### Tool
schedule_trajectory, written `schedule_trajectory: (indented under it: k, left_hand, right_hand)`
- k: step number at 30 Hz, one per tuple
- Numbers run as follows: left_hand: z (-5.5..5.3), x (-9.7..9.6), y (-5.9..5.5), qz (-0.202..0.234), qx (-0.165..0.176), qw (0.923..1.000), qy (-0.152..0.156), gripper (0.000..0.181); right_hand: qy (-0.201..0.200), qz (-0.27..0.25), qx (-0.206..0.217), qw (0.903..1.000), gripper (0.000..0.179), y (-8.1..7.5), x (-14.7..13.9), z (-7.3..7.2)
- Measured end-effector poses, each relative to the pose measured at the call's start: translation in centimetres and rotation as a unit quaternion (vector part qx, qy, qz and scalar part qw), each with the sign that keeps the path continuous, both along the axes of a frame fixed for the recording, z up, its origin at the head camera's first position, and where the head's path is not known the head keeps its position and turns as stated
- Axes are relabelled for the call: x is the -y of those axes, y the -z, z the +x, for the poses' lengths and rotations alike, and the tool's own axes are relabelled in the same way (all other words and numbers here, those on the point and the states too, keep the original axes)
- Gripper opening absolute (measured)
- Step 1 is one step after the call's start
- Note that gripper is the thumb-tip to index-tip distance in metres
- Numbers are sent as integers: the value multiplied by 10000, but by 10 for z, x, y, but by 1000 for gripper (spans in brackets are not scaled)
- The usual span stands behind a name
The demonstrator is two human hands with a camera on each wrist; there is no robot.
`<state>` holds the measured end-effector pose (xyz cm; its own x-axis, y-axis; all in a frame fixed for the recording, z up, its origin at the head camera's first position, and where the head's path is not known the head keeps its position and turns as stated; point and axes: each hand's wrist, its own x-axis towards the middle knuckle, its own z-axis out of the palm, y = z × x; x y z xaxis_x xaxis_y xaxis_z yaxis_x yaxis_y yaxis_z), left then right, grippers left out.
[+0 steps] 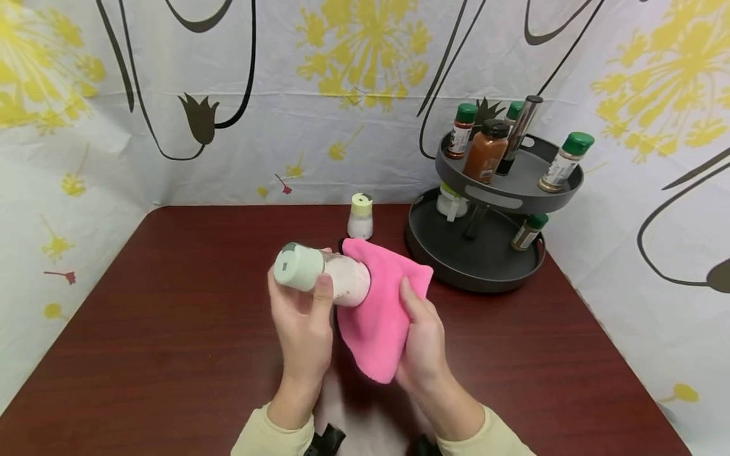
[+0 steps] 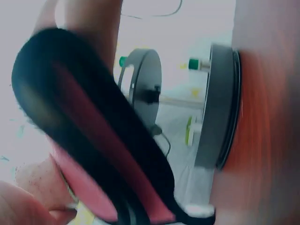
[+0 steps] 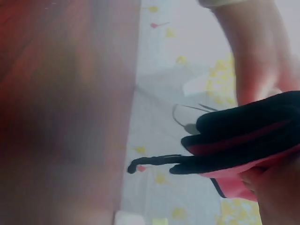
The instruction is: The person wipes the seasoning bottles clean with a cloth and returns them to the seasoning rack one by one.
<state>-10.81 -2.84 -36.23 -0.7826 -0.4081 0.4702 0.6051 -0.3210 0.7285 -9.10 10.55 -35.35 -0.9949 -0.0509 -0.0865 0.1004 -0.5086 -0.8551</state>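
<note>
My left hand grips a clear shaker jar with a pale green cap and white contents. The jar is tilted onto its side above the table, cap toward the left. A pink cloth hangs from my right hand, pinched between thumb and fingers. Its upper part lies against the base end of the jar. In the left wrist view the cloth's black underside covers much of the scene. Black folds of the same cloth show in the right wrist view, partly hiding the hands.
A second shaker with a pale yellow cap stands at the table's back edge. To its right is a dark two-tier round tray carrying several spice bottles, such as an orange-brown one. Patterned sheeting rises behind the dark red table.
</note>
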Motion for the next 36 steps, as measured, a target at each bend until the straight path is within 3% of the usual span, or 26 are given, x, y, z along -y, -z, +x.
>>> schedule_trajectory:
  k: [5, 9, 13, 18, 22, 29, 33, 36]
  left_hand:
    - [-9, -1, 1, 653, -128, 9977, 85, 48]
    - [-18, 10, 5, 717, 32, 9974, 28, 47]
    - [-19, 17, 4, 871, 168, 9961, 26, 45]
    - [-9, 11, 2, 564, 9, 9983, 163, 42]
    - [-1, 2, -2, 225, -153, 9991, 325, 44]
    - [-14, 5, -3, -164, -163, 9996, 172, 51]
    - [-17, 11, 0, 43, -137, 9998, 170, 50]
    - [-12, 11, 0, 152, -125, 9995, 228, 48]
  right_hand:
    - [-305, 178, 149, 9993, 40, 10, 11, 7]
    - [-635, 216, 357, 9971, 39, 9, 15, 18]
    - [-478, 204, 288, 9982, 34, 1, 11, 21]
    - [158, 110, -82, 9998, 35, -7, 3, 7]
    - [63, -49, -86, 9999, 40, -5, 5, -3]
    - [-409, 116, 390, 9983, 42, -2, 9, 11]
    - [-305, 101, 442, 9985, 36, -9, 1, 17]
    - [-135, 129, 335, 9993, 34, -13, -5, 16]
